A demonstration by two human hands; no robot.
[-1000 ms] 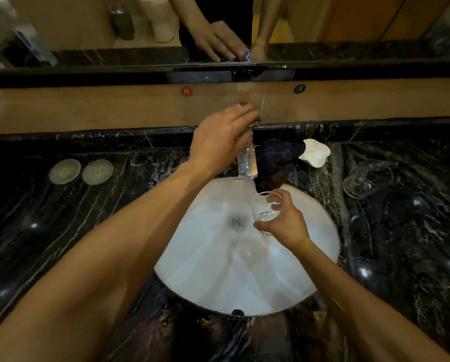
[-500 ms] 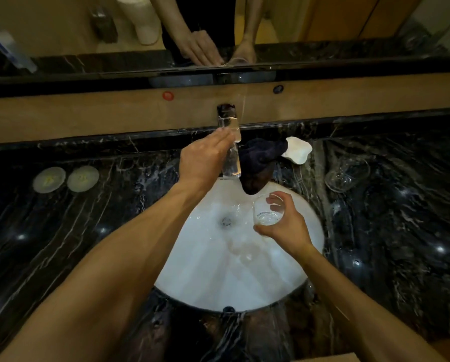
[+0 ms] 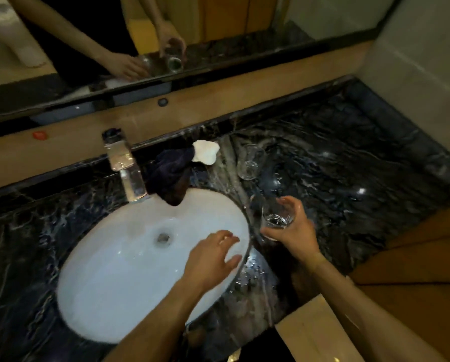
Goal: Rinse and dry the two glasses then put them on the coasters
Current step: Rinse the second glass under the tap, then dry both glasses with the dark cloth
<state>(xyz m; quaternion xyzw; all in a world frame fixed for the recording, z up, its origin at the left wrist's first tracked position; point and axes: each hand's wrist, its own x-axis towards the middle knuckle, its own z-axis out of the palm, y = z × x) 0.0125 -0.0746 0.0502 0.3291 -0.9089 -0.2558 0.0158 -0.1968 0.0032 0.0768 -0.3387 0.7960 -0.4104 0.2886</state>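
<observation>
My right hand [image 3: 294, 235] grips a clear glass [image 3: 277, 218] just right of the white sink [image 3: 108, 283], above the dark marble counter [image 3: 349, 178]. A little water shows in the glass. My left hand [image 3: 213, 259] hovers over the sink's right side, fingers spread and empty. A second clear glass [image 3: 250, 163] lies on its side on the counter behind. A dark cloth [image 3: 170, 173] is draped over the sink's back rim. The coasters are out of view.
A chrome tap [image 3: 125, 165] stands behind the sink. A white shell-shaped dish [image 3: 205, 155] sits beside the cloth. A mirror [image 3: 218, 27] runs along the back, a wall closes the right side, and wooden cabinet fronts [image 3: 414, 270] lie below right.
My left hand left the tap and came down over the sink. My right hand carried the glass out of the sink to the right. The view swung right, losing the coasters.
</observation>
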